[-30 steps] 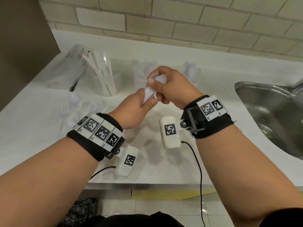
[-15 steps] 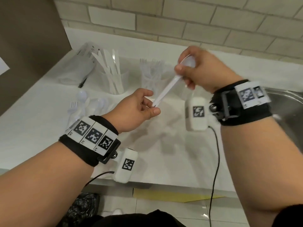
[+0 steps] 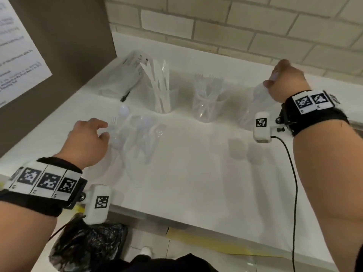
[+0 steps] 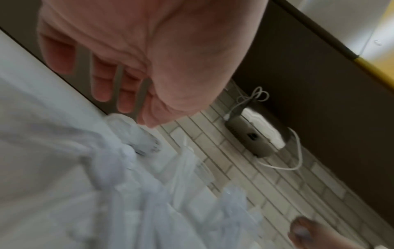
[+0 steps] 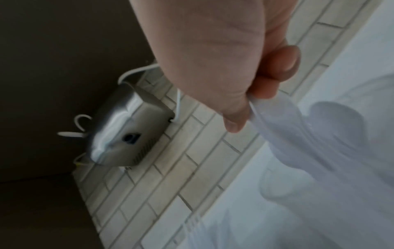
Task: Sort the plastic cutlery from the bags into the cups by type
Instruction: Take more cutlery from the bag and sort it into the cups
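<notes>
Three clear cups stand in a row at the back of the white counter (image 3: 196, 173): one with knives (image 3: 163, 95), one with forks (image 3: 208, 99), one with spoons (image 3: 249, 108). My right hand (image 3: 271, 81) is above the spoon cup and pinches a white plastic spoon (image 3: 260, 91) by its end; the right wrist view shows thumb and fingers closed on the spoon (image 5: 275, 114). A clear bag with mixed cutlery (image 3: 141, 132) lies at the left. My left hand (image 3: 102, 132) hovers at its left edge, fingers loosely curled (image 4: 100, 91), holding nothing.
An emptied bag (image 3: 121, 79) lies behind the knife cup against a brown panel (image 3: 59, 46). A tiled wall (image 3: 235, 26) runs along the back. A black bag (image 3: 86, 246) sits on the floor below the counter's front edge.
The left hand let go of the spoon's handle and moved left to the cutlery bag. The right hand carried the spoon right and back, over the spoon cup.
</notes>
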Motion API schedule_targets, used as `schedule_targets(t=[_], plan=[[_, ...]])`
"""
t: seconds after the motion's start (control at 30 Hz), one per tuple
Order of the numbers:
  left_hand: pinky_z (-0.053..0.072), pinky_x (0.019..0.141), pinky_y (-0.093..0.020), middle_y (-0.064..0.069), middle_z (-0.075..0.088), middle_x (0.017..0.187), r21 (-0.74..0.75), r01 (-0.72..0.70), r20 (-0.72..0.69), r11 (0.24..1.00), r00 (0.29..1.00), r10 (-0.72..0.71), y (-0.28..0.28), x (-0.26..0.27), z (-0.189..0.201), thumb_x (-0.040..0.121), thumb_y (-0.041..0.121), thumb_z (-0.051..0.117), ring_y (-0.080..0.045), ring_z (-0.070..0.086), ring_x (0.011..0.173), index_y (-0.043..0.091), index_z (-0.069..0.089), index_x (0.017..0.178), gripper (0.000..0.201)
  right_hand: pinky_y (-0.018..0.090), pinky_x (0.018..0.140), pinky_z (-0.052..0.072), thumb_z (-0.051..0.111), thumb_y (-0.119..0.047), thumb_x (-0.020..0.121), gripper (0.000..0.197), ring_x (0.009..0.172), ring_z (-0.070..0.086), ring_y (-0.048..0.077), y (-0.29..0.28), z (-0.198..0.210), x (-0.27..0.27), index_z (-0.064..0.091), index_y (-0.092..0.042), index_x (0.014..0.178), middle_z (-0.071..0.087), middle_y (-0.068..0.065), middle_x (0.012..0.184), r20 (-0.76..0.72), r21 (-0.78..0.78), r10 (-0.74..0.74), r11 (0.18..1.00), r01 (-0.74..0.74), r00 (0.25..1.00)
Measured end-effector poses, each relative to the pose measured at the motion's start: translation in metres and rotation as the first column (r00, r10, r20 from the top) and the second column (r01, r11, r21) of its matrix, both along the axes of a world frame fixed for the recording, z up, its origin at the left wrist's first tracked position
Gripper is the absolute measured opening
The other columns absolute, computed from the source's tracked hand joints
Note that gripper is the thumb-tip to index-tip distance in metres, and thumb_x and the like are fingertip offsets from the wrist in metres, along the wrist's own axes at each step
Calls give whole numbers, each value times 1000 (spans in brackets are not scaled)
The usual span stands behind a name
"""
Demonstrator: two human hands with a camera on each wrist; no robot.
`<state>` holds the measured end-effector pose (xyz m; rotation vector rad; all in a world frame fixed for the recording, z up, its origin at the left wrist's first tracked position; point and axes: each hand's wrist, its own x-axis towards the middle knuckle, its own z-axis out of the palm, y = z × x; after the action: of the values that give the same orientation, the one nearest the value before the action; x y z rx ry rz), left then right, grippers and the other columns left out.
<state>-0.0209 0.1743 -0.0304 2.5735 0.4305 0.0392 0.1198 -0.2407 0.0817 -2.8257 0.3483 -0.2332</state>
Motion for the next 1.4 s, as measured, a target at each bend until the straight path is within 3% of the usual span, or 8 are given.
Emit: schedule_targets(t=[0.3, 0.47, 0.67, 0.87, 1.0, 1.1, 1.3, 1.4], plan=[[40, 98, -39, -14, 45, 141, 44, -33, -275, 998, 961, 44, 15, 14, -3, 81, 45, 68, -32, 49, 124, 9, 31, 145, 82, 40, 89, 46, 62, -33, 88, 37, 105, 59, 37, 65, -4, -33, 57, -13, 118, 53, 16, 126, 175, -31, 114, 993, -110, 978], [45, 98, -46, -13, 39, 137, 203, 145, -518, 968, 855, -20, 10, 22, 6, 48, 67, 81, -33, 48, 122, 12, 32, 139, 117, 28, 75, 45, 59, -40, 90, 36, 80, 60, 26, 171, -40, -76, 64, -6, 81, 62, 8, 88, -309, 47, 524, 842, -537, 794], [43, 100, -44, -15, 33, 139, 240, 169, -505, 956, 863, -26, 4, 36, 6, 57, 72, 73, -33, 46, 124, 13, 30, 142, 113, 28, 62, 34, 39, -48, 99, 52, 61, 47, 20, 225, -91, -76, 39, -12, 61, 43, 2, 63, -533, 56, 470, 850, -524, 704], [46, 90, -36, -12, 54, 129, 115, 213, -437, 970, 888, -143, 3, 48, 14, 77, 56, 68, -27, 57, 107, 13, 39, 138, 81, 34, 71, 48, 45, -43, 97, 46, 95, 63, 31, 249, -103, -63, 56, -2, 114, 64, 16, 113, -487, 175, 474, 876, -450, 733], [54, 82, -36, -6, 64, 84, -23, 198, -423, 980, 886, -189, 0, 51, 16, 89, 38, 63, -24, 65, 75, 10, 47, 126, 49, 27, 63, 48, 55, -58, 87, 48, 77, 61, 23, 260, -97, -63, 56, -10, 88, 61, 5, 85, -514, 257, 508, 860, -441, 691], [57, 83, -45, -16, 65, 88, -269, 54, -398, 962, 903, -162, -3, 53, 16, 98, 11, 48, -32, 67, 81, 4, 55, 114, 19, 25, 53, 41, 64, -69, 73, 56, 65, 55, 17, 274, -92, -66, 51, -15, 75, 56, 2, 69, -549, 241, 470, 881, -407, 691], [50, 90, -42, -29, 60, 119, -433, -9, -505, 902, 831, -234, -8, 54, 19, 98, 2, 37, -39, 63, 98, -3, 58, 95, 22, 35, 87, 54, 70, -59, 70, 66, 101, 63, 25, 303, -94, -65, 57, -11, 114, 67, 4, 101, -548, 103, 426, 889, -447, 720], [50, 97, -49, -19, 65, 118, -293, 115, -487, 949, 836, -252, -6, 54, 20, 92, 4, 48, -39, 62, 109, 2, 63, 113, 25, 37, 96, 50, 70, -47, 78, 35, 111, 58, 28, 307, -93, -63, 54, -16, 84, 62, 6, 110, -582, 45, 413, 877, -479, 701]])
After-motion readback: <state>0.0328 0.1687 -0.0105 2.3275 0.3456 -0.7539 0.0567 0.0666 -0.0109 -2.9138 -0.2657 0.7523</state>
